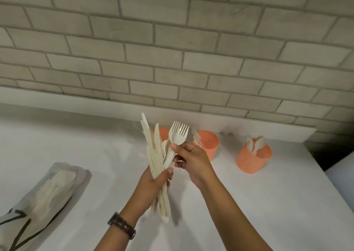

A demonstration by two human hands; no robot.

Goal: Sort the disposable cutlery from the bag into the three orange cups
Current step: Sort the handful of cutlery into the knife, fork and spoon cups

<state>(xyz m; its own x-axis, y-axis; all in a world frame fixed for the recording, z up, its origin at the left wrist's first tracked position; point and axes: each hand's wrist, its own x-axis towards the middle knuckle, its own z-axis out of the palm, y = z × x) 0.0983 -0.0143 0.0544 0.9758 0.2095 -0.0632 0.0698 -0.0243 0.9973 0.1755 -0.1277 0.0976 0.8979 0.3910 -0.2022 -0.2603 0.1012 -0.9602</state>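
Observation:
My left hand (pixel 153 185) grips a bundle of cream plastic cutlery (pixel 155 155), mostly knives, held upright above the table. My right hand (pixel 188 161) pinches two forks (pixel 177 134) at the bundle's right side, tines up. Three orange perforated cups stand behind: the left cup (pixel 163 133) is half hidden by the bundle, the middle cup (pixel 208 143) holds forks, and the right cup (pixel 253 159) holds spoons. The bag (pixel 40 199), clear with black markings, lies at the left with more cutlery inside.
The white table (pixel 268 203) runs up to a grey brick wall (pixel 172 59). Its right edge drops into a dark gap (pixel 323 155) beside the right cup. A brown watch (pixel 122 225) is on my left wrist.

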